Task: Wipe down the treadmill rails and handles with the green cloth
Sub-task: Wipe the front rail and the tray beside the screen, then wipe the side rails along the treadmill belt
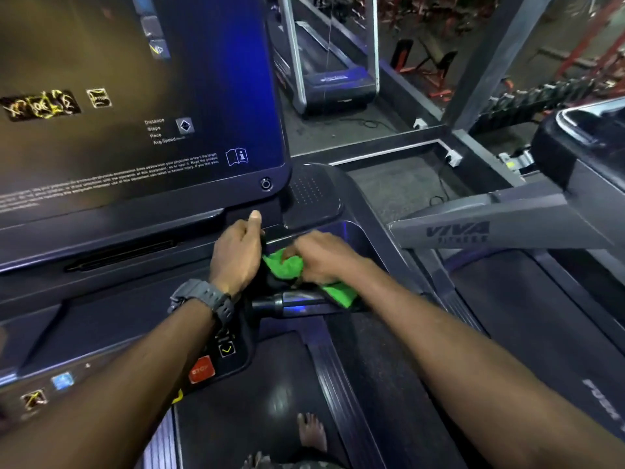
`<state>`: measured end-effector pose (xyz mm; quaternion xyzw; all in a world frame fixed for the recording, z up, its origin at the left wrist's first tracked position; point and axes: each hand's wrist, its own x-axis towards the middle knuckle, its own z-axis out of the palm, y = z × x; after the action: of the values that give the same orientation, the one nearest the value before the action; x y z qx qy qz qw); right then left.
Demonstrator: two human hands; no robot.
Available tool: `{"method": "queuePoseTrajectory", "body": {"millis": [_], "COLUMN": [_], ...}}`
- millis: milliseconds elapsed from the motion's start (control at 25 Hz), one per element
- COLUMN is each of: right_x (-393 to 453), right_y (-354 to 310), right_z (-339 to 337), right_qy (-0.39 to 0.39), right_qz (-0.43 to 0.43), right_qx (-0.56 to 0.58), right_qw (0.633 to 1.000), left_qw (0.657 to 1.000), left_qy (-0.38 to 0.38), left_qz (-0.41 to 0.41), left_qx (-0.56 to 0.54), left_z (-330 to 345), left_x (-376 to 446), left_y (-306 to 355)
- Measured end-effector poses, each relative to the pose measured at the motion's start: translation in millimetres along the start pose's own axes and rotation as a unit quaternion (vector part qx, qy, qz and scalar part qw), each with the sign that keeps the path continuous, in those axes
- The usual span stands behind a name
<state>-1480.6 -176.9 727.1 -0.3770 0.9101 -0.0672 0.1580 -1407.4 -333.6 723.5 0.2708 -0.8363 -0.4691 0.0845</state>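
Green cloth [287, 265] is bunched up at the right end of the treadmill console [118, 265], in the recessed corner just under the big screen [135, 96]. One flap of it hangs down over the short dark handle [297, 302] that sticks out to the right below the hands.

I judge the task to be somewhere in its course, not at the end. The wiping now goes on at this corner and at the handle root only. The long side rail [341, 384] running toward the person's bare foot [313, 431] has no cloth on it, and the pictures do not show if it is already clean. The left side of the machine is out of view, so I cannot tell about it.

The right hand [324, 258] lies on top of the cloth with the fingers curled into it, gripping and pressing it down. The left hand [236, 252], which wears a grey watch [206, 299] on the wrist, is just beside the cloth at its left edge. Its fingers are curled, the thumb points up, and it seems to pinch the cloth edge, but the contact is partly hidden.
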Motion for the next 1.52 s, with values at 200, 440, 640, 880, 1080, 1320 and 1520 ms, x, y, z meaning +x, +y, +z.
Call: {"method": "queuePoseTrajectory", "body": {"millis": [200, 440, 640, 880, 1080, 1320, 1520], "right_x": [-1, 4, 0, 19, -1, 96, 78], "right_y": [9, 43, 4, 27, 64, 59, 56], "right_z": [18, -19, 18, -3, 9, -31, -20], "right_qy": [0.188, 0.051, 0.079, 0.246, 0.040, 0.261, 0.176], "right_qz": [0.076, 0.085, -0.066, 0.006, -0.215, 0.083, -0.028], "right_qx": [0.044, -0.037, -0.013, 0.020, -0.111, 0.031, -0.036], "right_qw": [0.978, 0.994, 0.995, 0.969, 0.970, 0.961, 0.983], "left_qw": [0.997, 0.998, 0.997, 0.990, 0.977, 0.973, 0.968], "left_qy": [0.015, -0.056, -0.013, 0.064, 0.051, 0.025, -0.006], "left_qz": [-0.018, 0.013, 0.045, 0.113, 0.161, 0.180, 0.203], "left_qx": [-0.072, -0.010, 0.063, 0.048, 0.127, 0.144, 0.149], "left_z": [2, 5, 23, 26, 30, 30, 33], "left_x": [-2, -3, -1, -6, -6, -11, -10], "left_y": [3, 8, 23, 21, 11, 12, 16]}}
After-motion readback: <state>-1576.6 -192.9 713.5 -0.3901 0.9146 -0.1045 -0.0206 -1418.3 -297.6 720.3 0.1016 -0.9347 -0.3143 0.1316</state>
